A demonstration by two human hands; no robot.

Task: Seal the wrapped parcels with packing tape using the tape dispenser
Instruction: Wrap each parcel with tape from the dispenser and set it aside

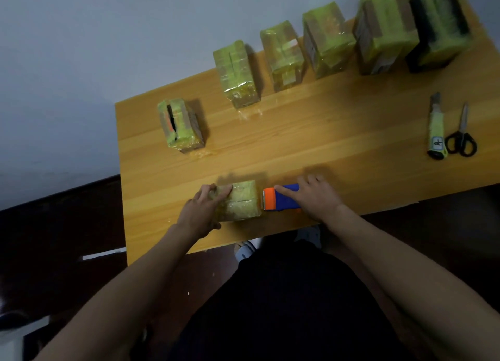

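Observation:
A small parcel (242, 200) wrapped in yellowish film lies near the front edge of the wooden table (311, 133). My left hand (201, 211) grips its left side, fingers curled over the top. My right hand (315, 196) holds the blue and orange tape dispenser (281, 198), index finger stretched along its top. The dispenser's orange toothed end sits against the parcel's right side.
Several green-taped parcels stand along the back of the table, from a small one (180, 125) at left to a black one (438, 27) at far right. A utility knife (436, 127) and black scissors (461, 136) lie at the right.

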